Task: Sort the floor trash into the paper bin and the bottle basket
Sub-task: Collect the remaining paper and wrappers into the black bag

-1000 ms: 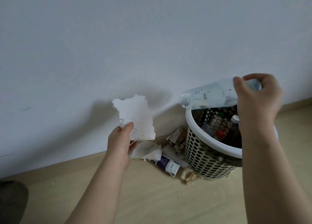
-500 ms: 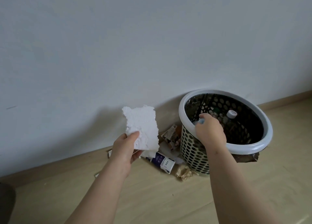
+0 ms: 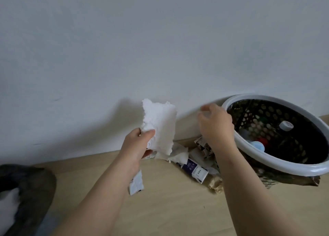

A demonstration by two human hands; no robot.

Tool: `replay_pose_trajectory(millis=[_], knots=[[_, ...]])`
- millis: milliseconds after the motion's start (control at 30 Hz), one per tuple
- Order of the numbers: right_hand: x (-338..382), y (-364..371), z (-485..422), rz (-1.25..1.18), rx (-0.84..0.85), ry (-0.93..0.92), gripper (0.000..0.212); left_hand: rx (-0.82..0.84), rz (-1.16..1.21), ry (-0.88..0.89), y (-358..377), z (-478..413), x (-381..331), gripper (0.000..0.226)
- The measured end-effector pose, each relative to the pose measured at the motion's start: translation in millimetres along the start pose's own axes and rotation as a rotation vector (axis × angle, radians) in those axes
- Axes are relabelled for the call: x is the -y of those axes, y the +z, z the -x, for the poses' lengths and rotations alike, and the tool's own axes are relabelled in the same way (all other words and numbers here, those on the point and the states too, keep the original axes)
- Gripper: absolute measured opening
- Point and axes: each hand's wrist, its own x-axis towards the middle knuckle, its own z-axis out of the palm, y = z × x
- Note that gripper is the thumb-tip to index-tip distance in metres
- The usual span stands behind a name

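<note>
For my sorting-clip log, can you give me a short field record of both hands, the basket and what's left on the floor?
basket: perforated, white rim, capped bottles inside
left hand: pinches torn white sheet, raised before the wall
right hand: empty, loosely curled, beside the basket
floor: purple carton, brown paper wad, paper scrap
lower left: dark bin, something white inside

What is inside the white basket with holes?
Inside the basket you can see a white bottle cap, a blue cap and something red. The right hand covers one edge, and the bottom is too dark.
</note>
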Motion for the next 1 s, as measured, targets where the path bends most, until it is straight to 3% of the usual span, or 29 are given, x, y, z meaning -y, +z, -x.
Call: replay_pose_trajectory(millis=[167,300,433,500,633,700,767,867,933,1000], knots=[[45.2,58.8,33.1,-0.292,0.319,-0.029,0.032,-0.104,-0.061,0.056,-52.7,9.6,-15.4,0.007],[74.8,93.5,65.7,-0.488,0.506,0.016,0.026,-0.214,-0.146,0.105,-106.5,24.8,-20.5,0.027],[107.7,125.4,103.0,-0.603,0.629,0.038,0.016,-0.362,-0.146,0.059,-158.7,46.4,-0.8,0.016],[123.6,145.1,121.1,-0.589,0.722,0.011,0.018,-0.442,-0.134,0.031,-182.6,56.5,11.5,0.008],[156.5,187.2,155.9,-0.472,0.842,-0.118,0.021,-0.644,-0.05,0.016,-237.7,79.3,27.6,0.041],[165.8,206.1,175.7,-0.361,0.881,-0.272,0.031,-0.751,-0.1,-0.032,-261.5,86.8,42.6,0.052],[170.6,224.3,194.3,-0.169,0.906,-0.48,0.04,-0.851,-0.275,-0.145,-278.9,89.6,61.1,0.065],[166.6,238.0,204.4,0.116,0.9,-0.701,0.043,-0.89,-0.851,-0.216,-280.4,86.5,78.7,0.063],[159.8,244.7,208.1,0.216,0.888,-0.785,0.035,-0.798,-1.146,-0.153,-278.1,79.7,85.3,0.045],[152.5,248.9,211.5,0.273,0.829,-0.894,0.023,-0.676,-1.257,-0.173,-274.8,72.7,93.8,0.038]])
